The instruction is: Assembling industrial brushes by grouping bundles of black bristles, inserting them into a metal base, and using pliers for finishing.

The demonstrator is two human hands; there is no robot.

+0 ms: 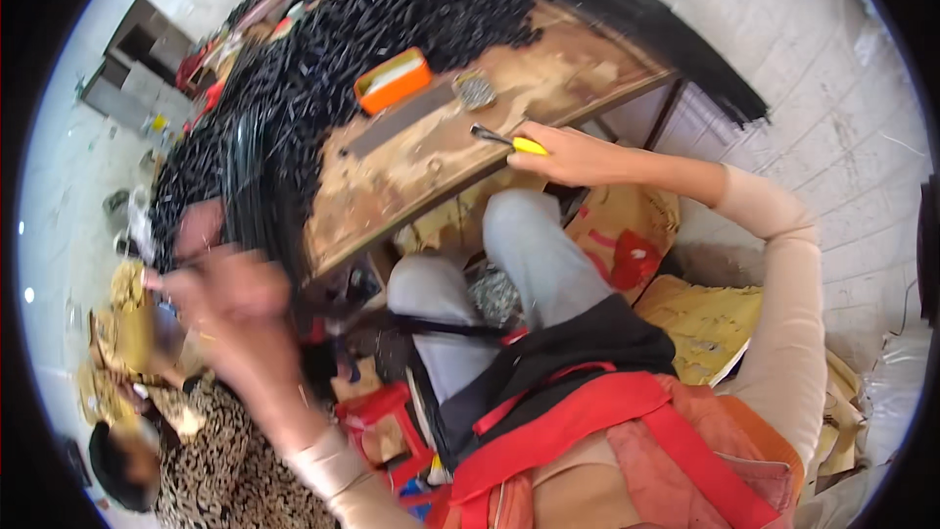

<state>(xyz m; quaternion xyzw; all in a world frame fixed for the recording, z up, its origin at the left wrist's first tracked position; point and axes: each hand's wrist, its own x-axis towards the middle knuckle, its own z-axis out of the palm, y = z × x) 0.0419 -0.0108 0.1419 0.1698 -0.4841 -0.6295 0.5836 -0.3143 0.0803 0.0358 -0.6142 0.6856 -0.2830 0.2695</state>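
My right hand is closed around a yellow-handled tool. Its short dark metal head points left over the table's front edge; the blur hides its exact kind. My left hand, smeared by motion, is off to the left beside a hanging bundle of long black strips. Its fingers cannot be made out, nor whether anything is in them. A great heap of short black pieces covers the back and left of the worn wooden table. One dark blurred strip lies across my lap.
An orange box with white inside and a clear tub of small metal pieces stand on the table. Long black strips overhang its right end. Sacks flank my right leg. Another person in a patterned top sits at lower left.
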